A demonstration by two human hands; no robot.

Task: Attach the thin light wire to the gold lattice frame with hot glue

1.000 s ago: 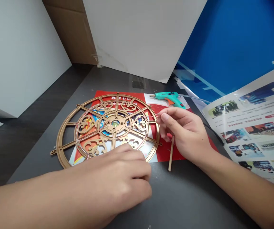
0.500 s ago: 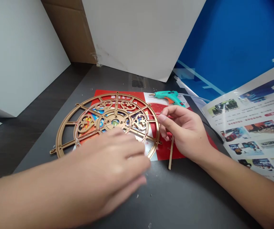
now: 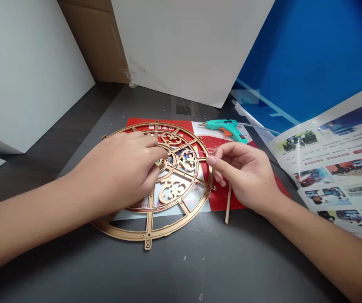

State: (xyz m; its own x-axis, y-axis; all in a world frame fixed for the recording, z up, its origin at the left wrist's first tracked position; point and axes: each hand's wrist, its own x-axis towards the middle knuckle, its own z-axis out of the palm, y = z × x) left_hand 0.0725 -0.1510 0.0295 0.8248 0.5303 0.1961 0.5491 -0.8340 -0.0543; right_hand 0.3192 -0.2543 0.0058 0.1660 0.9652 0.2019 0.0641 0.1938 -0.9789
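Note:
A golden-brown wooden wheel (image 3: 149, 227) with spokes and scroll-shaped cutouts lies flat in front of me. Thin wire runs along its inner ring. My left hand (image 3: 120, 168) is over the wheel's left half, thumb and fingers bent together beside the hub (image 3: 162, 162); what they grip, if anything, is hidden. At the right rim, my right hand (image 3: 240, 168) pinches a fine wire (image 3: 196, 152) between thumb and forefinger, and the strand stretches left over the wheel. A slim wooden stick (image 3: 228, 206) lies just below my right hand.
Beyond my right hand lies a teal glue gun (image 3: 226, 126) with a pale glue stick behind it. A red printed sheet (image 3: 221, 198) is under the wheel on the dark table (image 3: 231, 261). White panels (image 3: 181, 46) stand behind, and a picture sheet (image 3: 335, 168) rises at right.
My left hand has moved up and left from the wheel's near side to beside the hub, uncovering the lower rim. My right hand keeps its pinch almost in place.

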